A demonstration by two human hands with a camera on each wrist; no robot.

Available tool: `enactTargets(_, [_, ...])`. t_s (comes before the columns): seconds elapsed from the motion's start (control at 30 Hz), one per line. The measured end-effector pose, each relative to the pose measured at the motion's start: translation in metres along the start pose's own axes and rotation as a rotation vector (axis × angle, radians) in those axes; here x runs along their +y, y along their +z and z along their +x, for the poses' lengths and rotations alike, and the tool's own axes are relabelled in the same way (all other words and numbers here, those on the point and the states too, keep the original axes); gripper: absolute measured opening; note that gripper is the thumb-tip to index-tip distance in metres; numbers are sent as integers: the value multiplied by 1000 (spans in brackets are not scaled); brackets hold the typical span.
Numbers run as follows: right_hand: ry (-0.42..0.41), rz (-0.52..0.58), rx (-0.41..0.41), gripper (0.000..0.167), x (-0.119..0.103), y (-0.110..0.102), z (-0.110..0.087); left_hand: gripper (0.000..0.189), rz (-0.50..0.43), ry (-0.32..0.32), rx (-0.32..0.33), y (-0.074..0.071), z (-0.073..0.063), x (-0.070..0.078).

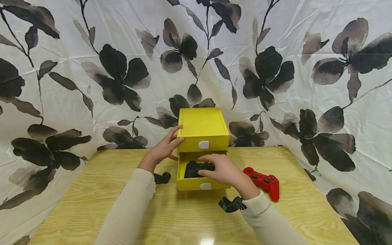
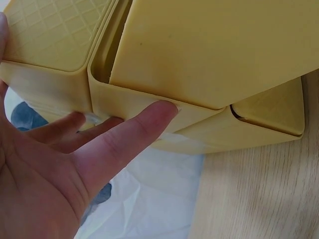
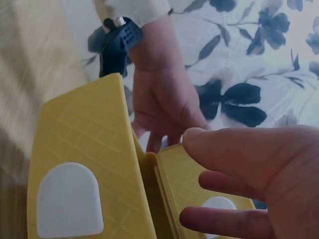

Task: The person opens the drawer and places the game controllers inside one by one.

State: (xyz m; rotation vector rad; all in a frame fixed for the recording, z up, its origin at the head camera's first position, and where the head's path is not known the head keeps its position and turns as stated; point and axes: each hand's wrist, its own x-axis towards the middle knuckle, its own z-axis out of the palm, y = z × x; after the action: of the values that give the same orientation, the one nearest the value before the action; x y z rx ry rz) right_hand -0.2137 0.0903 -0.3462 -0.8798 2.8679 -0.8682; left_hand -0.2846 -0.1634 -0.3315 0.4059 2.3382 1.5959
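A small yellow drawer unit (image 1: 202, 122) has its lower drawer (image 1: 190, 183) pulled out. Inside that drawer lies a black game controller (image 1: 191, 169). My right hand (image 1: 222, 170) is over the controller's right part, thumb and fingers apart; in the right wrist view the fingers (image 3: 227, 221) are spread, and the controller does not show there. My left hand (image 1: 162, 149) rests against the unit's left side, its fingers fairly straight. In the left wrist view one finger (image 2: 134, 132) touches the yellow side wall. Whether the right fingertips touch the controller is unclear.
A red game controller (image 1: 264, 182) lies on the wooden table (image 1: 183, 217), right of the drawer unit. Each wrist wears a black device, such as the right one (image 1: 231, 205). Behind the table hangs a white cloth (image 1: 214, 92) with dark flowers.
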Motion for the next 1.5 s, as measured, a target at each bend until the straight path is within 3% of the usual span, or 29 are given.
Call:
enactTargets(0.27, [-3, -18, 81, 41, -4, -1, -16, 64, -7, 1, 3, 0, 0, -1])
enactTargets(0.6, [-31, 41, 188, 36, -9, 5, -30, 64, 18, 22, 60, 0, 15, -25])
enactTargets(1.0, [-44, 141, 239, 31, -17, 18, -43, 65, 38, 35, 65, 0, 14, -26])
enactTargets(1.5, [3, 89, 315, 25, -15, 29, -55, 66, 31, 39, 62, 1, 12, -23])
